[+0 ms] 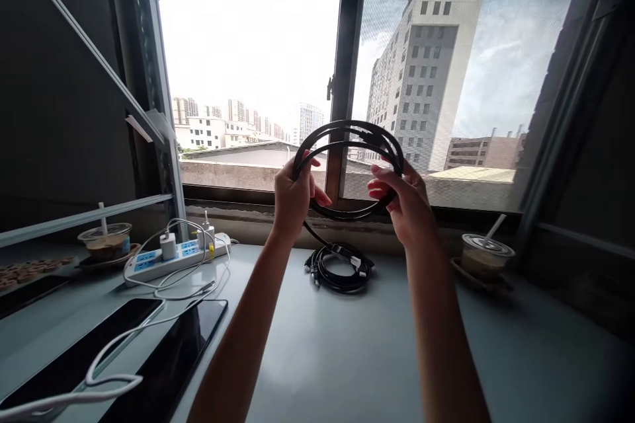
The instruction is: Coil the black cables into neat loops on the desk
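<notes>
Between my two hands a black cable (350, 125) is held up in a loose round coil, in front of the window. My left hand (294, 195) is closed around the coil's left side. On the right side, my right hand (404, 198) grips it between thumb and fingers. A length of the cable hangs from the lower left of the coil toward the table. Below lies a second bundle of black cables (342, 287), wound in a ring, with several plugs and connectors on top. Whether the hanging length joins this bundle I cannot tell.
A white power strip (181, 258) with chargers and white cords stands at left. Two dark-screened devices, a phone or tablet (169, 357) among them, lie at front left. Lidded drink cups stand at left (105, 241) and right (486, 254). Metal shelf posts frame the window.
</notes>
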A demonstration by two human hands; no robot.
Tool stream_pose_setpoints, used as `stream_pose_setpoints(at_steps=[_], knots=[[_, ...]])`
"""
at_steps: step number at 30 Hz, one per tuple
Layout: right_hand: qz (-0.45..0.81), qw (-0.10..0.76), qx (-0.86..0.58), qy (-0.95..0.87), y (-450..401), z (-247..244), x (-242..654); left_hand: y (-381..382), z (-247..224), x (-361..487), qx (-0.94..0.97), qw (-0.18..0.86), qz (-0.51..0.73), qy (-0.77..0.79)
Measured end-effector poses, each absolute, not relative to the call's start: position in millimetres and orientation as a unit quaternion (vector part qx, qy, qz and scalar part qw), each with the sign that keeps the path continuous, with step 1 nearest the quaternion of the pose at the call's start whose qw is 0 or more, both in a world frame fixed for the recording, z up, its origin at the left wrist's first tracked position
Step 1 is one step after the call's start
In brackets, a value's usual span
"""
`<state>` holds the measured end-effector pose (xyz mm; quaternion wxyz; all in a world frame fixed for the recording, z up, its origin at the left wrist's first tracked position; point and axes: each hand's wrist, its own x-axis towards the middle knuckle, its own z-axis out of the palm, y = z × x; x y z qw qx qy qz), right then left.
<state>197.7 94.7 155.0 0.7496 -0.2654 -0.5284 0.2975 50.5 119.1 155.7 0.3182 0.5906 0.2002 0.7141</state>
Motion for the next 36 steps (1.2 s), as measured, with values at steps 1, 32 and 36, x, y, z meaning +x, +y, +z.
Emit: stream_pose_setpoints(at_steps=[1,32,36], knots=[[0.294,0.738,-0.268,-0.545,95.7,154.3,199.4,118.4,155.8,50.6,0.587,0.304,0.723,0.203],[-0.092,0.591,-0.334,-0.728,101.7,148.2,190.8,90.3,167.0,23.8,0.683,0.073,0.703,0.182],[-0.091,0.583,-0.331,-0.736,95.3,148.8,191.9,77.0,167.0,26.9,0.676,-0.005,0.712,0.192]])
